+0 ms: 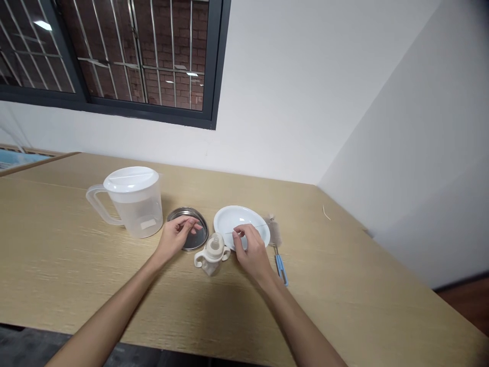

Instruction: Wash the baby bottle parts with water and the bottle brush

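Observation:
My left hand [179,235] hovers over the round metal dish [190,243], its fingers curled in and the thumb against them, and nothing shows in its grasp. Above the white oval plate [225,216], my right hand [252,251] is pinched on a thin pale stick [260,226] that runs past the fingertips; the fingers hide its middle. Between the hands, a baby bottle [213,253] with two cream handles and a clear teat stands upright on the table, touching neither hand. The bottle brush [280,260], with a blue handle, lies just right of the plate.
A clear plastic pitcher [139,211] with a white lid stands left of the dish, its handle pointing left. The wooden table [362,295] meets a white wall behind and at the right. A small white strip [326,212] lies far right. A barred window [153,61] is above.

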`<state>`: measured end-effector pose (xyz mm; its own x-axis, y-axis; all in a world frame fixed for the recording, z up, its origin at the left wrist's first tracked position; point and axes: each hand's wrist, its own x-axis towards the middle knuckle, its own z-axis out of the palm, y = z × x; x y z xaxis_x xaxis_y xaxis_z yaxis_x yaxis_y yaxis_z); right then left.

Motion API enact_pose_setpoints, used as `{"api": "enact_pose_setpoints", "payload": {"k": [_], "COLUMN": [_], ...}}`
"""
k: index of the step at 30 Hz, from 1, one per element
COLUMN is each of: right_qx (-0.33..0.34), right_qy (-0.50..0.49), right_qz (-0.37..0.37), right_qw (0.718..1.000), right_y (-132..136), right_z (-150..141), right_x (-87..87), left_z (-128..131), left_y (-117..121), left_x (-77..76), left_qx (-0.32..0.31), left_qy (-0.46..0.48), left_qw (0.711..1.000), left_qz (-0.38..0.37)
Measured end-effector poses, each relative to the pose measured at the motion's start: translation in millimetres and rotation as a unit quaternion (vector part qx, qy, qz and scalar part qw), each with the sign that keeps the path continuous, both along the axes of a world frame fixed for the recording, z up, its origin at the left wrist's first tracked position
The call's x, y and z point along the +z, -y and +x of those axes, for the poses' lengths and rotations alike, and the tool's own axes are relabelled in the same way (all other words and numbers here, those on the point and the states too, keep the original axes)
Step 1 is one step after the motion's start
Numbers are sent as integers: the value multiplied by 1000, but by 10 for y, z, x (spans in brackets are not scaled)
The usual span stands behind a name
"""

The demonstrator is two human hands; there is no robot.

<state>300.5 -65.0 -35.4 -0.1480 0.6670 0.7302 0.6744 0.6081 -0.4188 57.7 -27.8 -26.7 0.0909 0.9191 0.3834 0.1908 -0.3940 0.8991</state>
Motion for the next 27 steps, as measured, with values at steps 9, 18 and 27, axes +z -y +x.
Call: {"api": "enact_pose_setpoints", "payload": {"k": [9,18,27], "right_qx": [3,-6,-4], "right_qy": [9,26,23], "right_qz": [-4,-10,-9], "right_qw": [1000,1000,1000], "right_y": [42,45,50], "right_z": [-27,-40,-41], "right_x": [31,12,40], "left_z": [1,26,2], "left_y": [56,39,29], "left_x": [22,19,91], "left_qx": [42,-34,-150], "left_qy": [-107,-62,102], "left_qw": [993,997,978], "left_qz": [14,-10,-108]}}
